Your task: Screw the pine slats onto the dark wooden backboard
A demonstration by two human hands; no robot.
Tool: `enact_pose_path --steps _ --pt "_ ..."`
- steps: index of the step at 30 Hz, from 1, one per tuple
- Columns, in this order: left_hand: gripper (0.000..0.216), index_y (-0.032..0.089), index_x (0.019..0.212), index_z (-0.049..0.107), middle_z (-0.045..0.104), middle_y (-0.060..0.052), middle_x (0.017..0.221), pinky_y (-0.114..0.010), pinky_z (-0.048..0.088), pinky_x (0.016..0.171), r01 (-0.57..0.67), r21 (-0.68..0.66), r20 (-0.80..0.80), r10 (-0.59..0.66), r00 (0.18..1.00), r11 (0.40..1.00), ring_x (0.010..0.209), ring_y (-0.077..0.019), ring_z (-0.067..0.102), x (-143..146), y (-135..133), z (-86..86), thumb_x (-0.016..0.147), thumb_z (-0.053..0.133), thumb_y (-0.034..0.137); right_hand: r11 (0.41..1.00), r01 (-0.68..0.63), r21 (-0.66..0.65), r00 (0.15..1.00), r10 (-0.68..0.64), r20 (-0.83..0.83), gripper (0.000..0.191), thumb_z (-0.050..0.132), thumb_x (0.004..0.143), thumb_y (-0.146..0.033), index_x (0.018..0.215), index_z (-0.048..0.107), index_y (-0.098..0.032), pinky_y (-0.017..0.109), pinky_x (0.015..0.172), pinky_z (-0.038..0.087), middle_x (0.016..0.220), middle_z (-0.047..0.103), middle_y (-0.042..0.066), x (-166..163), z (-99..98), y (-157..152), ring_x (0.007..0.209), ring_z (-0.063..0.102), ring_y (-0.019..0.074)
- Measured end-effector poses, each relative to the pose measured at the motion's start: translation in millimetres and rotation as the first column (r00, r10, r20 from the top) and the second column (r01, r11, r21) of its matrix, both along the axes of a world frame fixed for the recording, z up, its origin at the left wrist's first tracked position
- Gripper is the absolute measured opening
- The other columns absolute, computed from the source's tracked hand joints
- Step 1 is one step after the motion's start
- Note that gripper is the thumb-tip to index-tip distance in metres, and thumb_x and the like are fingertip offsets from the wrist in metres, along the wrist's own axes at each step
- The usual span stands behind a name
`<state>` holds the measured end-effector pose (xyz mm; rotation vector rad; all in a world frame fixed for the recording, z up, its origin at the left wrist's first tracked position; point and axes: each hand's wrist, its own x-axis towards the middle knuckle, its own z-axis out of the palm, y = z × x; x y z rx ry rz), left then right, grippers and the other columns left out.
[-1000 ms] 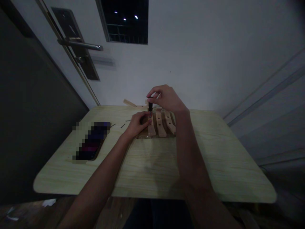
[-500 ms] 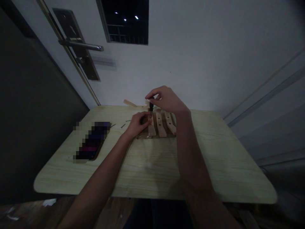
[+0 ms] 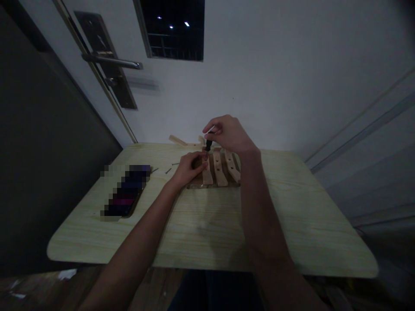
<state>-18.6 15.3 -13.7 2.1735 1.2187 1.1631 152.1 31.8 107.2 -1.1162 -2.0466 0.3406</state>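
My right hand (image 3: 228, 134) grips the black handle of a screwdriver (image 3: 209, 144) from above. Its shaft points down, slightly tilted, to the upper hole of the leftmost curved wooden piece (image 3: 207, 176). With thumb and fingers on both sides of that hole, my left hand (image 3: 189, 168) pinches the same piece. A middle wooden piece (image 3: 220, 175) and a right one (image 3: 232, 167), each with holes, lie beside it on a brown wooden board (image 3: 196, 183). Whether a screw sits under the screwdriver's tip is too small to tell.
Loose screws (image 3: 168, 170) lie left of my left hand, near a phone (image 3: 129, 192) with a pixelated screen. More light wooden pieces (image 3: 178, 140) rest at the table's back edge, against a white door with a metal handle (image 3: 113, 61).
The screwdriver's handle has leaned a little to the right, and the fingers of my right hand have shifted on it. My left hand stays on the wooden piece.
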Motion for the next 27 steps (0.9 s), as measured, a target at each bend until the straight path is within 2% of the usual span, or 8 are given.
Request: enact_pose_path --steps 4,7,10,17,21,25,27 --pt "0.035 0.02 0.113 0.064 0.07 -0.008 0.11 -0.038 0.051 0.09 0.001 0.002 0.011 -0.001 1.0 1.0 0.099 -0.0239 0.065 -0.6 0.5 -0.6 0.082 0.063 0.038 0.998 0.057 0.001 0.998 -0.057 0.0 0.005 0.075 0.071 -0.019 0.075 0.074 -0.017 0.03 0.069 0.046 0.075 0.068 0.005 -1.8 0.9 -1.7 0.071 0.06 0.0154" --pt "0.034 0.019 0.112 0.065 0.07 -0.008 0.109 -0.039 0.05 0.09 0.007 0.011 0.009 -0.007 1.0 1.0 0.098 -0.0238 0.065 -0.8 0.2 -0.1 0.083 0.063 0.036 1.0 0.025 -0.001 1.0 -0.025 -0.004 0.003 0.076 0.071 -0.017 0.073 0.074 -0.017 0.03 0.072 0.048 0.076 0.069 0.005 -2.0 1.5 -2.0 0.072 0.061 0.0156" --pt "0.033 0.018 0.111 0.065 0.07 -0.008 0.108 -0.039 0.05 0.09 0.009 0.011 0.01 -0.009 1.0 1.0 0.098 -0.0235 0.065 -0.7 0.0 0.1 0.083 0.063 0.035 1.0 -0.014 0.019 1.0 0.014 -0.015 0.01 0.072 0.071 -0.011 0.079 0.075 -0.018 0.031 0.076 0.05 0.082 0.072 0.005 -0.8 3.0 -1.9 0.076 0.063 0.0154" --pt "0.034 0.018 0.112 0.064 0.07 -0.008 0.108 -0.039 0.05 0.09 0.01 0.005 0.006 -0.01 1.0 1.0 0.098 -0.0228 0.065 -0.9 0.0 -0.1 0.083 0.063 0.035 1.0 -0.006 -0.003 1.0 0.006 -0.022 0.017 0.064 0.077 -0.007 0.083 0.076 -0.018 0.034 0.081 0.051 0.084 0.073 0.006 1.3 3.8 -1.7 0.08 0.065 0.0175" --pt "0.035 0.017 0.113 0.064 0.07 -0.009 0.108 -0.038 0.051 0.089 0.016 -0.005 0.02 -0.015 1.0 1.0 0.097 -0.0228 0.065 -0.6 -0.1 -0.2 0.083 0.063 0.035 0.999 -0.031 0.029 0.999 0.033 -0.039 0.014 0.067 0.076 -0.011 0.086 0.076 -0.017 0.032 0.079 0.05 0.087 0.072 0.007 2.1 0.8 -1.1 0.077 0.065 0.0153" --pt "0.036 0.018 0.113 0.064 0.07 -0.009 0.11 -0.039 0.05 0.091 0.002 -0.009 0.001 -0.002 1.0 1.0 0.1 -0.0242 0.065 -0.5 0.3 0.1 0.083 0.063 0.036 0.998 -0.023 0.061 0.999 0.025 -0.034 0.019 0.071 0.075 -0.014 0.093 0.074 -0.018 0.029 0.075 0.047 0.088 0.071 0.004 0.5 0.7 -1.9 0.071 0.062 0.0123" --pt "0.034 0.018 0.112 0.064 0.07 -0.008 0.11 -0.038 0.049 0.093 0.004 -0.012 -0.011 -0.005 1.0 1.0 0.102 -0.0243 0.064 -0.4 -0.1 0.9 0.083 0.062 0.035 0.999 -0.002 0.053 1.0 0.003 -0.015 0.014 0.072 0.074 -0.016 0.088 0.074 -0.018 0.028 0.072 0.046 0.084 0.07 0.003 -1.0 1.5 -2.7 0.07 0.061 0.0121"
